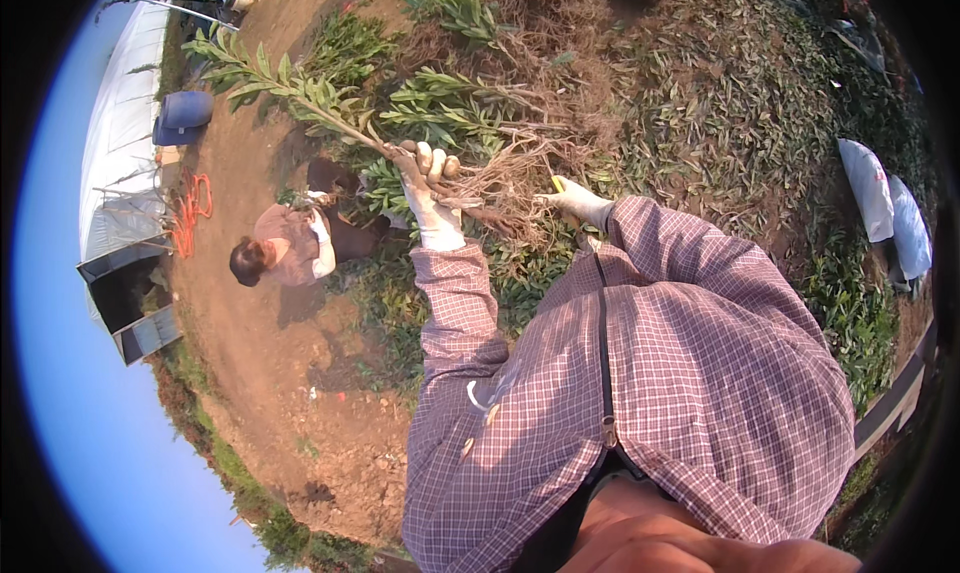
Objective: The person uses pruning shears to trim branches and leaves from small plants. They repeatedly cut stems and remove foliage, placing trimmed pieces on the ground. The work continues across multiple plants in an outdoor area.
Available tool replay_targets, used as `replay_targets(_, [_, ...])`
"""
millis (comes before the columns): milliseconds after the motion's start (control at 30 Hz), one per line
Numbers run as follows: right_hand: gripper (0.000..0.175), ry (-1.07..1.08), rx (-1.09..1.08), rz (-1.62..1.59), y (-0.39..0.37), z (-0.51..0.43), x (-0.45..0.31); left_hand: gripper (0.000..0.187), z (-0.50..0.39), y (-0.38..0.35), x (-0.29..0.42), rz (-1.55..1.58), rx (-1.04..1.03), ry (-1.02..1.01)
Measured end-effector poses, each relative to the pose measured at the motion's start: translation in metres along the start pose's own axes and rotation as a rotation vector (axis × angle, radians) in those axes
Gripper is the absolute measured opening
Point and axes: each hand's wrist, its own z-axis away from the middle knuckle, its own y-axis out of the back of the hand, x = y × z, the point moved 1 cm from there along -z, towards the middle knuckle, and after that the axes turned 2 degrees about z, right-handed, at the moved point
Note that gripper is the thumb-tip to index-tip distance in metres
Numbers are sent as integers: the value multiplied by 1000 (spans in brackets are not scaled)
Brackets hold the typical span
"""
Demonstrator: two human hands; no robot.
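My left hand (433,186), in a pale soiled glove, grips the lower stem of a leafy plant (300,96). The leafy top points to the upper left, and its bare brown roots (502,190) spread toward my right hand. My right hand (581,202), also gloved, is closed around a small tool with a yellow part (557,184) at the root ends. Most of that tool is hidden by the fingers, so its kind is unclear. More uprooted plants (465,107) lie just beyond the hands, their roots toward the right.
Loose leaves (697,100) cover the ground at right. A root pile (555,17) lies at the top. At left another person (296,243) in gloves handles plants, near an orange hose (191,213) and a blue barrel (184,115). White sacks (870,190) stand far right.
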Motion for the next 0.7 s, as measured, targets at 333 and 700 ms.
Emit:
replay_targets(333, [49, -128, 399, 46, -24, -68, 72, 26, -8, -54, 40, -100, 0, -150])
replay_targets(700, [36, 941, 404, 291, -15, 84, -92, 26, -24, -22, 19, -422, 355, -108])
